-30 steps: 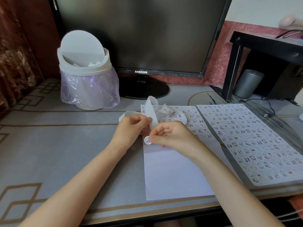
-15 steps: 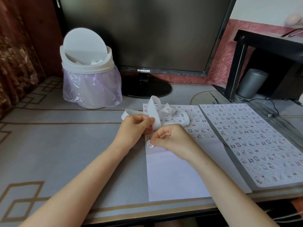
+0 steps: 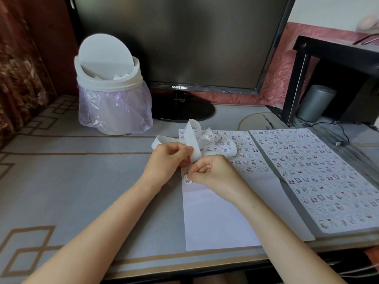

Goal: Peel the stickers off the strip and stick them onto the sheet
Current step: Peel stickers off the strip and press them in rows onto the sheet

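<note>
Far left, back of desk (image 3: 61, 181): white bin (image 3: 111, 93) with lilac liner, just beside the monitor (image 3: 174, 42).

Your left hand (image 3: 168, 160) sits at the sheet's (image 3: 215, 218) left edge, thumb and fingers pinching the white strip (image 3: 192, 140). The strip loops up and curls back over the sheet's upper sticker rows.

Just right of it, your right hand (image 3: 215, 173) is curled, its fingertips pinching a round sticker (image 3: 187, 179) low against the sheet's left margin.

Further right: a second sheet (image 3: 320, 177), covered in stickers.
</note>
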The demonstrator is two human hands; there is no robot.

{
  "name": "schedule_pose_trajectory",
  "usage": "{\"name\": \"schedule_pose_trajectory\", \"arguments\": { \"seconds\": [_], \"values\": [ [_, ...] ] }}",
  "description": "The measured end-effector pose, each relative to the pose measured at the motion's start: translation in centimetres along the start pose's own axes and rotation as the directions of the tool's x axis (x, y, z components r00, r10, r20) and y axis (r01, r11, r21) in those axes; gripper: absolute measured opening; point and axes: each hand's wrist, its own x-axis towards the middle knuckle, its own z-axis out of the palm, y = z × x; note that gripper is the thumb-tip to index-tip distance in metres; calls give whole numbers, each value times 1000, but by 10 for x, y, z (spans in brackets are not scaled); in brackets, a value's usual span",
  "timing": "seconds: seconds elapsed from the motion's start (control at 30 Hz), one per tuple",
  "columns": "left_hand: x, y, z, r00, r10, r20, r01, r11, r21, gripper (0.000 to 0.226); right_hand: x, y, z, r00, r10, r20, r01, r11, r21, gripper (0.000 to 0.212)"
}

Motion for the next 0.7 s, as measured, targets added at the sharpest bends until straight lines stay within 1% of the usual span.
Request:
{"name": "schedule_pose_trajectory", "arguments": {
  "seconds": [0.17,0.37,0.7],
  "values": [
    [0,0,0,1000,-4,0,4,1000,-4,22,0,1,0,1000,1,-3,-1,1000,15,11],
    [1,-1,0,1000,2,12,-2,1000,-7,23,1,2,-1,1000,-5,19,5,999,41,16],
    [1,-1,0,1000,10,10,-10,1000,0,22,0,4,2,999,-36,-13,36,999,-6,16]
  ]
}}
